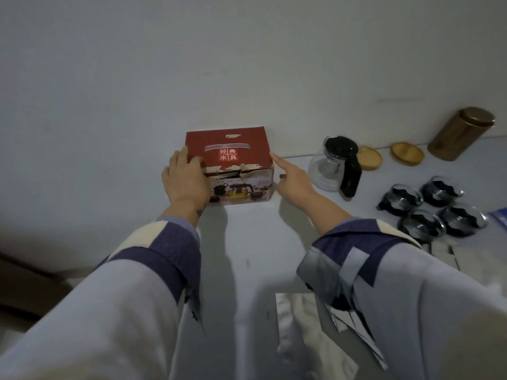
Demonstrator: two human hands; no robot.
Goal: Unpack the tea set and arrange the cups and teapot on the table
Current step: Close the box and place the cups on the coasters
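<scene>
Pale table (247,242), red box (233,149) at 12 o'clock, left hand (185,178) fingers spread flat on its corner, right hand (293,179) forefinger extended touching its side, teapot (333,165) at 2 o'clock

Pale sleeves (411,311) with purple, cream and grey patchwork cuffs.

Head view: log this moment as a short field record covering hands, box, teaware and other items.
left hand: flat on red box, left front edge
right hand: open, fingertip at box's right corner
box: closed, torn front flap, against wall
teapot: glass, black lid and handle, right of box
cups: four, clustered
other: two wooden lids, brown canister
</scene>
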